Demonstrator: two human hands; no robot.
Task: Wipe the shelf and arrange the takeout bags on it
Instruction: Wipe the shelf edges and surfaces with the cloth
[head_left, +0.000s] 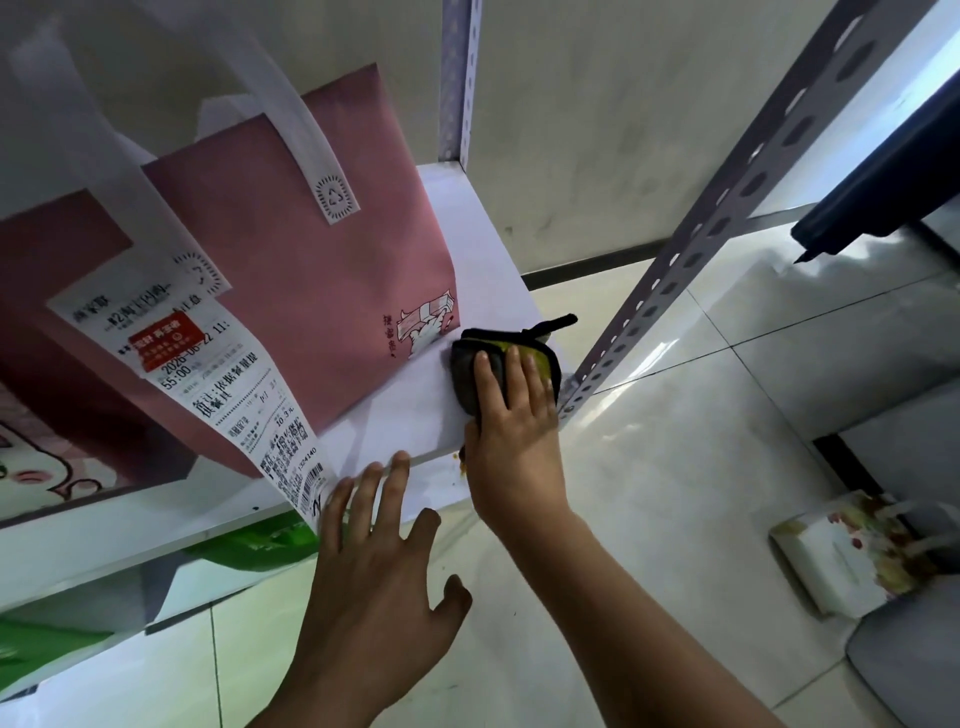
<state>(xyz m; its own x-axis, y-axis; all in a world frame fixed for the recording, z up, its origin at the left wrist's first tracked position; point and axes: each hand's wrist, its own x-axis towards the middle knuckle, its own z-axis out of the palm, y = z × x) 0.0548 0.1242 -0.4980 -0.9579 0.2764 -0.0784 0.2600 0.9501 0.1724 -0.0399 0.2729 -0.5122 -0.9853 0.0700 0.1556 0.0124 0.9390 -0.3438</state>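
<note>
The left hand (374, 525) is resting open, fingertips spread on the shelf's (410, 415) front lip, grasping nothing. Just beyond, the right hand (511, 415) is pressing a dark, crumpled cloth (470, 374) flat onto the smooth white board near its right corner. Keeping the palm flat and sweeping toward the edge should be lifting the orange smear (460, 462) there. Behind, the matte pink bag (311, 249) is standing, a paper receipt (234, 395) dangling.
</note>
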